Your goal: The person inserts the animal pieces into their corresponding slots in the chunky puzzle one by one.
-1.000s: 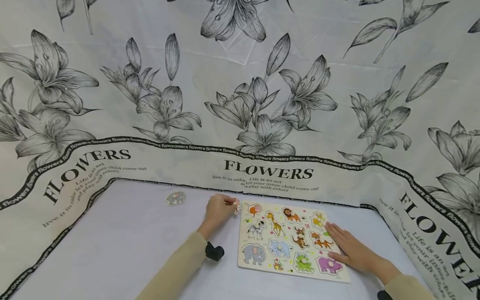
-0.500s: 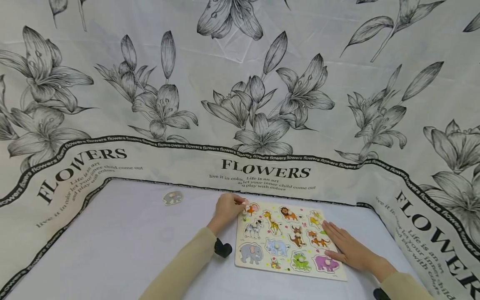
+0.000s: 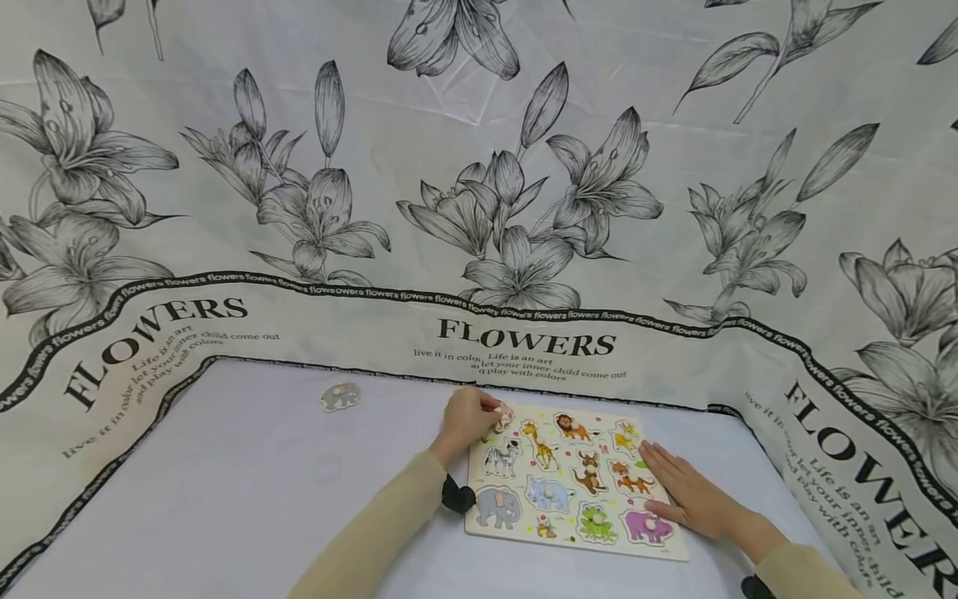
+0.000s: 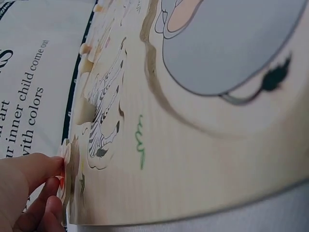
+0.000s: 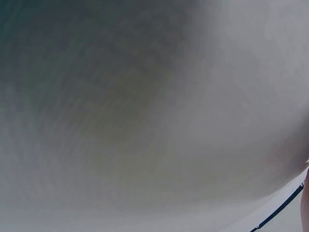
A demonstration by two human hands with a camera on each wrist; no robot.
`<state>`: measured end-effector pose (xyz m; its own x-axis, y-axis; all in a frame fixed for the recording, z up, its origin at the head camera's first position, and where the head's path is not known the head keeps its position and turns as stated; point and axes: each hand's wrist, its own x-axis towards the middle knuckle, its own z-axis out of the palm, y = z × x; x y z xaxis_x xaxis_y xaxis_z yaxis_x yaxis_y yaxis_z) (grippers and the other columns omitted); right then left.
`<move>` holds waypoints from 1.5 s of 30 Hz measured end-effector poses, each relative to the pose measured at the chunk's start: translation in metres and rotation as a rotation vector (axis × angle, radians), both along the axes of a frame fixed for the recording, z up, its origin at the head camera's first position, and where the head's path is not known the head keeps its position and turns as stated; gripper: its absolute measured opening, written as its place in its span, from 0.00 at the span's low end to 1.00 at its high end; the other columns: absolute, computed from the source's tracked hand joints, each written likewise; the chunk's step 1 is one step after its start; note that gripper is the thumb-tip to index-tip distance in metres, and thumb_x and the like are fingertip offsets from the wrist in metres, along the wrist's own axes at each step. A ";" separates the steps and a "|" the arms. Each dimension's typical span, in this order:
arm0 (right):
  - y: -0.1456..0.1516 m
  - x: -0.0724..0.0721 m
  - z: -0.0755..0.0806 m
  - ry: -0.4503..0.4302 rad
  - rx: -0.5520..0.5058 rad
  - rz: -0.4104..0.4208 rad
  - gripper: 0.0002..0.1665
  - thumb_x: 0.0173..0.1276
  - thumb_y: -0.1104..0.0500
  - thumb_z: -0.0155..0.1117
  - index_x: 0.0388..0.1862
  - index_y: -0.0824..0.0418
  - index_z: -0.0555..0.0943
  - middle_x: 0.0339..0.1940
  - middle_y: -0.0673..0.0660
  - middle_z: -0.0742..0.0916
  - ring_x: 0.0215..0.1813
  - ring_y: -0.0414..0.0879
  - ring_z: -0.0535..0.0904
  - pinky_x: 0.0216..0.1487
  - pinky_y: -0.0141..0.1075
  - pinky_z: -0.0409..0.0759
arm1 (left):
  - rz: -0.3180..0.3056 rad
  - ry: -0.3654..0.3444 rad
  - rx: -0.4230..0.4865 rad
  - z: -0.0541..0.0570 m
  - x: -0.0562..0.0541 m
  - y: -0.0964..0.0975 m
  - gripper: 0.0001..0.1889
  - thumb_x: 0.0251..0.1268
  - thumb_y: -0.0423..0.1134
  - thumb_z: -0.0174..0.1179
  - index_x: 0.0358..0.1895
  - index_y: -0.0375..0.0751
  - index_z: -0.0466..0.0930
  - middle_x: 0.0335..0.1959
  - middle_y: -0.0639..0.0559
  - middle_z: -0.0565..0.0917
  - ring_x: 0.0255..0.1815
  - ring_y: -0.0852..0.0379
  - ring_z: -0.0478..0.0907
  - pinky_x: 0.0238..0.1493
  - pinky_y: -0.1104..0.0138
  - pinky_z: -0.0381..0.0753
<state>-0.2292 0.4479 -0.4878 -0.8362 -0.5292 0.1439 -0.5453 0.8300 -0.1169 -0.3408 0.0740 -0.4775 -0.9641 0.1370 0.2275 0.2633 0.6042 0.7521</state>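
A wooden animal puzzle board (image 3: 516,532) lies on the white cloth. Over its far left corner my left hand (image 3: 466,423) pinches a small pinkish puzzle piece (image 3: 505,418) between thumb and fingers. In the left wrist view the piece (image 4: 68,169) stands at the board's edge, just past the zebra (image 4: 104,123). My right hand (image 3: 694,497) rests with straight fingers on the board's right edge, near the purple hippo piece (image 3: 648,527). The right wrist view is mostly blurred pale fabric.
A loose grey elephant piece (image 3: 340,397) lies to the left on the cloth. The board's near left recess shows a printed grey elephant (image 3: 497,507). Behind the board rises a floral fabric backdrop (image 3: 359,333), which also runs along both sides.
My left hand has carried the pinkish piece rightward from beside the board to over its far left corner. The right hand keeps its place on the board. The view has shifted slightly.
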 end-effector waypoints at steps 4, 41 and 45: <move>-0.001 0.001 0.001 -0.002 0.001 0.002 0.46 0.69 0.44 0.58 0.74 0.69 0.56 0.71 0.73 0.66 0.71 0.19 0.24 0.66 0.14 0.23 | 0.010 -0.001 -0.007 -0.002 -0.001 0.002 0.06 0.56 0.41 0.69 0.34 0.44 0.89 0.29 0.53 0.88 0.25 0.64 0.78 0.27 0.72 0.75; 0.000 0.001 0.002 -0.041 -0.013 -0.025 0.46 0.69 0.43 0.57 0.74 0.68 0.55 0.72 0.72 0.64 0.70 0.17 0.24 0.65 0.13 0.22 | -0.013 0.007 -0.113 0.005 0.002 0.010 0.05 0.55 0.39 0.70 0.34 0.43 0.89 0.29 0.54 0.88 0.27 0.63 0.79 0.32 0.71 0.76; 0.000 0.002 0.002 -0.030 -0.012 -0.018 0.46 0.69 0.43 0.58 0.74 0.69 0.56 0.72 0.73 0.65 0.70 0.18 0.24 0.65 0.13 0.23 | -0.025 0.010 -0.130 0.006 0.001 0.010 0.04 0.56 0.38 0.69 0.34 0.43 0.89 0.29 0.53 0.88 0.29 0.62 0.79 0.32 0.71 0.76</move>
<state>-0.2277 0.4476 -0.4862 -0.8496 -0.5124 0.1249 -0.5264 0.8380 -0.1433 -0.3395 0.0841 -0.4716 -0.9578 0.1898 0.2159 0.2866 0.6897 0.6649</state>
